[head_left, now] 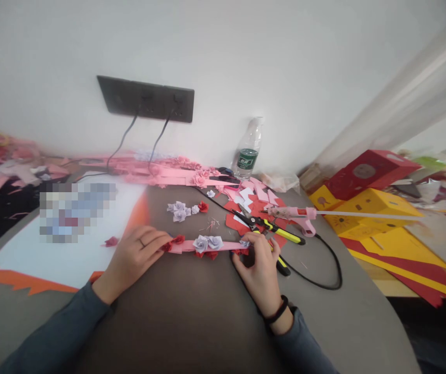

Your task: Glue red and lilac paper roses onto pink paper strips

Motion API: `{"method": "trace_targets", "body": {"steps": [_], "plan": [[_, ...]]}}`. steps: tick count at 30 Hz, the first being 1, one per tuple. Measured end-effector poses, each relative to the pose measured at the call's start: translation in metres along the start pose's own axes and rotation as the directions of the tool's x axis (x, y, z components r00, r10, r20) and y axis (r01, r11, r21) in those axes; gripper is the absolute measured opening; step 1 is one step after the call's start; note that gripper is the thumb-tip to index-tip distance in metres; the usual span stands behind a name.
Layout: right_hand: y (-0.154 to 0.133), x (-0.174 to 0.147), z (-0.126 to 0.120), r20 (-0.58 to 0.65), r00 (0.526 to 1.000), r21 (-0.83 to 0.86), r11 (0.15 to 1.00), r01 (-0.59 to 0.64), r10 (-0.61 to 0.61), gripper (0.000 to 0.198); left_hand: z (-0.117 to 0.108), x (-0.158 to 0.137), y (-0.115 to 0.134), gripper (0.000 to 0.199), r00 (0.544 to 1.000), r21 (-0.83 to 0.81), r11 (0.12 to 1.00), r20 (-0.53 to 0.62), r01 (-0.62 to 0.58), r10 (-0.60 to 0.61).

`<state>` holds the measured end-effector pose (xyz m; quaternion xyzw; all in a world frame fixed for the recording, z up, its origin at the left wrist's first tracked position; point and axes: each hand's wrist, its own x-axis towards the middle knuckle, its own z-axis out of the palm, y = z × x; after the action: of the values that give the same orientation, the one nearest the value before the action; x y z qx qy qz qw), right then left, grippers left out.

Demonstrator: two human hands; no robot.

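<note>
A pink paper strip decorated with red and pale lilac paper flowers lies across the table in front of me. At its left end, my left hand has its fingers closed on the strip beside the red flowers. Near the middle sit two lilac flowers, with red ones below them. My right hand pinches the right end, where a lilac flower partly shows at the fingertips. Loose lilac flowers and a red flower rest just beyond the strip.
A pink glue gun with a long glue stick and black cord lies to the right, beside yellow-black pliers on paper scraps. Farther back stands a water bottle. White sheets lie at left; yellow box at right.
</note>
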<state>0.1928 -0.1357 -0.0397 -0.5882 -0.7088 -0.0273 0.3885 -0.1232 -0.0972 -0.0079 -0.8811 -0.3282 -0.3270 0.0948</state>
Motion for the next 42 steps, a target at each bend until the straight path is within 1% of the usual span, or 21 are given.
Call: {"method": "trace_targets", "body": {"steps": [25,42], "plan": [[-0.0004,-0.0001,-0.0003,-0.002,1.000,0.002,1.000,0.006,-0.006,0.025,0.0000,0.0007,0.0001,0.021,1.000,-0.005,1.000,0.001,-0.010,0.010],[0.0003,-0.0007,0.0004,0.003,1.000,0.003,1.000,0.006,-0.006,0.026,0.0004,0.0009,-0.0003,0.021,1.000,-0.004,1.000,-0.006,-0.016,0.016]]}}
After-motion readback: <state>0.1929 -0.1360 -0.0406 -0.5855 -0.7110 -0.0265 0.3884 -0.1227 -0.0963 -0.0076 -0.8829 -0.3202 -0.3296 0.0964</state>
